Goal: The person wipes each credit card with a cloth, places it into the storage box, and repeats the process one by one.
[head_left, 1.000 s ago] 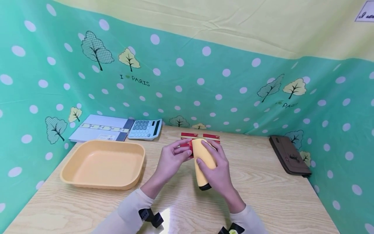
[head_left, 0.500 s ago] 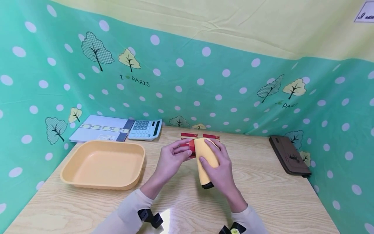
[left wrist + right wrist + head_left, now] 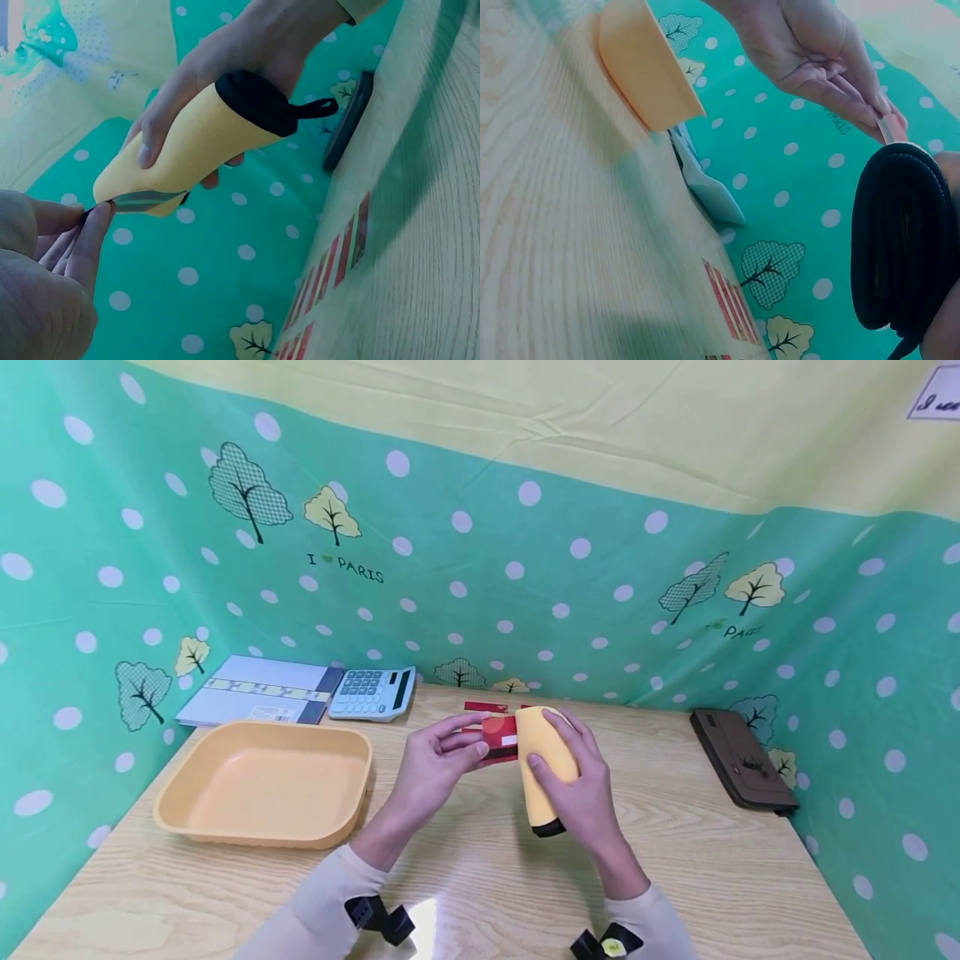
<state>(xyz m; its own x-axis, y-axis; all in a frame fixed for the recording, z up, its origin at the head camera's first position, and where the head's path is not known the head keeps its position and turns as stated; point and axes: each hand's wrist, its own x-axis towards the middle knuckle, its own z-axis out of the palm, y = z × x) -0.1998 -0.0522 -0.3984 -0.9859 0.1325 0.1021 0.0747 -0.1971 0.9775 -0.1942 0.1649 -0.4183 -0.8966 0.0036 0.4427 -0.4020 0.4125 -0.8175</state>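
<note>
My left hand [image 3: 431, 768] pinches a red bank card [image 3: 498, 731] between thumb and fingers; the card has a dark stripe and a small white panel. Its right edge meets a soft yellow pouch [image 3: 546, 764], and the left wrist view shows the card [image 3: 146, 199] lying along the pouch's end. My right hand [image 3: 585, 789] grips the pouch around its side, tilted above the table. A black end with a small loop [image 3: 313, 109] faces the left wrist camera. Behind the hands, red and gold striped cards [image 3: 486, 707] lie on the table, partly hidden.
To the left stands a shallow orange tray [image 3: 330, 835]. A light blue calculator [image 3: 371, 693] and a white-and-blue folder [image 3: 262, 687] lie behind it. A brown wallet-like case [image 3: 742, 760] rests at the right edge, near the dotted green curtain [image 3: 562, 568].
My right hand has moved to the right with the pouch, while the left hand shifted slightly left. Much more of the red bank card now shows between them.
</note>
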